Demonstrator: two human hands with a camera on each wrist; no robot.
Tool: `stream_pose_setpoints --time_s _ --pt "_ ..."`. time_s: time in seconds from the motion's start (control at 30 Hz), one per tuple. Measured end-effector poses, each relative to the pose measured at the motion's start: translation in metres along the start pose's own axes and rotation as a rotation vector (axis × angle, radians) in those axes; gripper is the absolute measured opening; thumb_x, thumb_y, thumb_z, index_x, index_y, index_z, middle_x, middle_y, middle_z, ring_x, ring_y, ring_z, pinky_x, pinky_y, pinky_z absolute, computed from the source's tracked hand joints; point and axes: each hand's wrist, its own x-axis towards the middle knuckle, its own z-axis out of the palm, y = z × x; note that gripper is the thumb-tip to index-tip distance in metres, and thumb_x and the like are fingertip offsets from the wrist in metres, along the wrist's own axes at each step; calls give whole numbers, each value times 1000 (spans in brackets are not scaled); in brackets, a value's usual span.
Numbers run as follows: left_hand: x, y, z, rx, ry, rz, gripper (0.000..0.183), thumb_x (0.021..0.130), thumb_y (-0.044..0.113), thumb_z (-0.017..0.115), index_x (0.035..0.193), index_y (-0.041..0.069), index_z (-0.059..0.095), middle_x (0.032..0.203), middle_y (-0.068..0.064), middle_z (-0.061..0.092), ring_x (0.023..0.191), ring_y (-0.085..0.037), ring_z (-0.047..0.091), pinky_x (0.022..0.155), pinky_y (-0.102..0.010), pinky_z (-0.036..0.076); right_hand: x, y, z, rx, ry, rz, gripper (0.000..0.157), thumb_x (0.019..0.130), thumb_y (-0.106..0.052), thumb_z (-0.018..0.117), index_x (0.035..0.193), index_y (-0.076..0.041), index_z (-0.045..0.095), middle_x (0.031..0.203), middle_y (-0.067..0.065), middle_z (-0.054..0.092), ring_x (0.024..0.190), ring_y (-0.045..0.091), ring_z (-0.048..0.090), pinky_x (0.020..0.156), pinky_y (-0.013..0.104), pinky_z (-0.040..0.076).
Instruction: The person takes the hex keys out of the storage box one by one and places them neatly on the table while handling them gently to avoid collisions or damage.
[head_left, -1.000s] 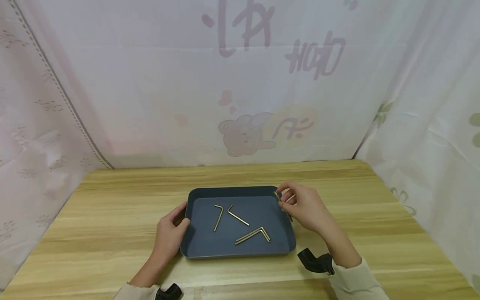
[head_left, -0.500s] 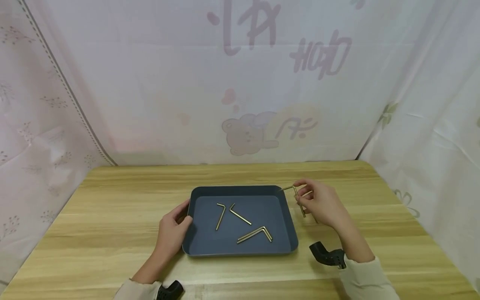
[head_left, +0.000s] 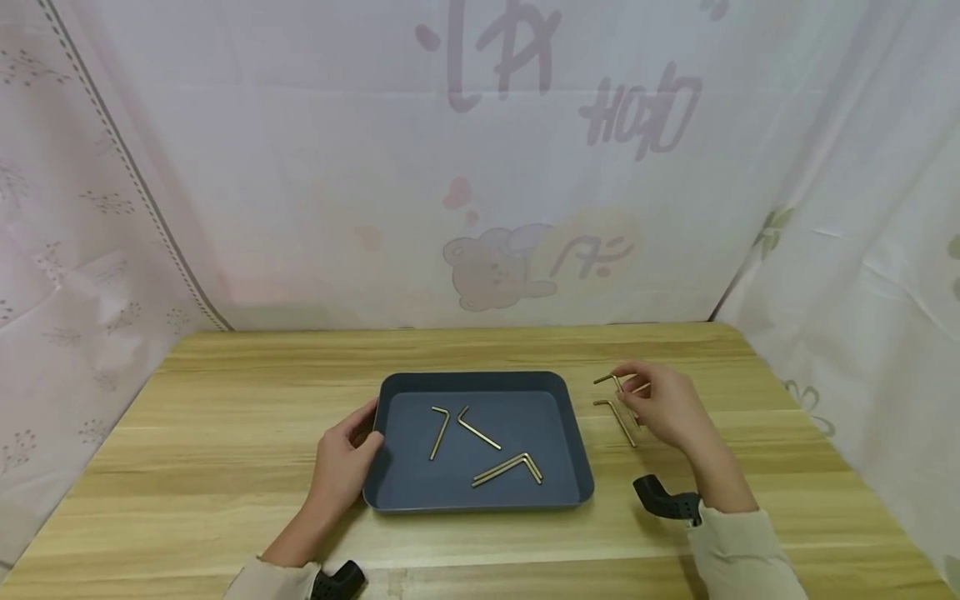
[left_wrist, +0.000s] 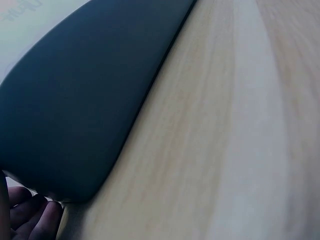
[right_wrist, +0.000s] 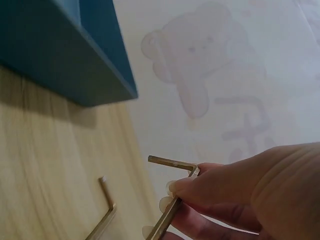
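A dark blue-grey tray (head_left: 525, 433) sits on the wooden table, with several brass-coloured hex keys (head_left: 478, 432) inside. My left hand (head_left: 341, 457) grips the tray's left side, thumb over the rim and fingers outside. In the left wrist view, the fingertips (left_wrist: 42, 220) show at the tray's corner. Right of the tray, my right hand (head_left: 663, 406) pinches an L-shaped hex key (right_wrist: 172, 207) by its long arm, short arm pointing left toward the tray. Another hex key (head_left: 619, 421) lies on the table just below it in the head view.
The wooden table (head_left: 225, 433) reaches back to a printed cloth (head_left: 315, 183), with more cloth hanging at both sides. Black wrist mounts (head_left: 666, 502) sit at both cuffs, close over the table.
My right hand has lifted a hex key from the tray's right edge and carried it right, over the table beside the other key. My left hand stays on the tray.
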Motion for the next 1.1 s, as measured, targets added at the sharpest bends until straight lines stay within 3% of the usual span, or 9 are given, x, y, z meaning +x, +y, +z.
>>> stream_pose_setpoints --time_s 0.13,0.3,0.67,1.1 --pt "0 -1 0 11 1 4 51 91 3 57 142 8 59 141 -12 63 129 -26 63 94 -15 49 2 9 4 15 -18 7 32 93 -1 63 124 5 64 100 23 71 83 29 73 56 28 54" --pt "-1 -2 0 6 7 -10 51 91 4 57 142 8 59 140 -11 64 129 -25 63 89 -7 46 7 20 10 -28 -32 8 31 92 0 63 122 5 65 98 22 72 85 32 72 60 31 54" --pt "-2 2 0 -30 -10 6 50 93 3 58 143 8 58 142 -14 62 130 -28 62 89 -5 44 8 32 15 -41 -51 80 33 93 -3 62 125 5 64 101 22 71 91 35 71 61 31 50" --pt "-1 2 1 -26 -10 0 51 92 3 57 143 9 59 141 -13 63 129 -27 63 90 -7 45 11 34 18 -103 -33 112 32 92 -9 66 118 8 69 93 19 73 79 25 66 63 30 47"
